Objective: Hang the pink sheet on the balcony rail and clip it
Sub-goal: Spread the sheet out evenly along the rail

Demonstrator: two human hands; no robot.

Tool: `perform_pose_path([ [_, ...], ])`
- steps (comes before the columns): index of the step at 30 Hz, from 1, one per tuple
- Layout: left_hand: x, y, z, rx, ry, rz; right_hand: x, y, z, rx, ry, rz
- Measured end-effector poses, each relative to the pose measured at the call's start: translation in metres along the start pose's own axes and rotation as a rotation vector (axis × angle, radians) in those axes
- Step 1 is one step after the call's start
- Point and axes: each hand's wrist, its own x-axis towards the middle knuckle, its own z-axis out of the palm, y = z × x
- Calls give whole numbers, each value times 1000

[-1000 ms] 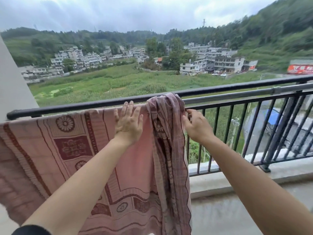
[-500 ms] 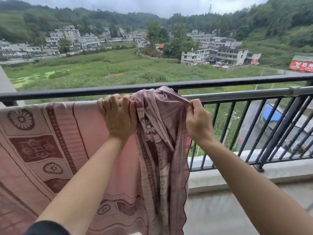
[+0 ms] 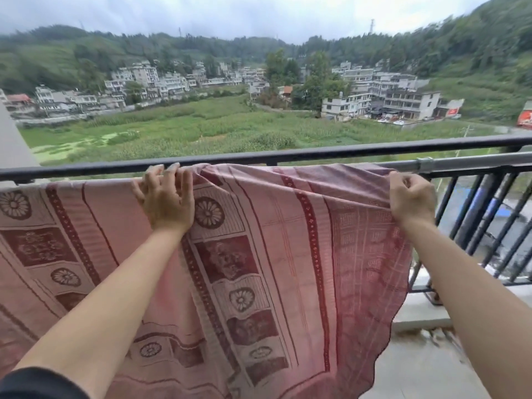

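Pink sheet: soft, light, limp. Being pinched at top by R hand, 3 o'clock; being pressed flat-fingered by L hand, 10 o'clock.

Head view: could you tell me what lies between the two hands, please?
Only the pink patterned sheet, draped over the grey metal rail, spans from left hand to right hand; head view.

Was worn on the head, up on a balcony. Looked outward and slightly down over the balcony rail toward fields, houses and wooded hills. Sat close enough to reach the pink sheet draped there with left hand and right hand. Gave one wide-angle view only, bowing the rail.
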Motion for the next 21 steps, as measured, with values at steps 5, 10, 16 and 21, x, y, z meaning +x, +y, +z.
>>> perform_pose_path([
  [5, -34, 91, 14, 17, -187, 288, 7, 6, -18, 33, -418, -120],
  [10, -31, 153, 13, -1, -135, -19, 8, 15, -42, 131, -463, -214],
  [16, -20, 274, 1, -616, -151, 67, 44, 20, -79, 8, -14, -281],
  [21, -39, 305, 6, -835, -555, 180, 68, 18, -72, -224, 53, -384],
])
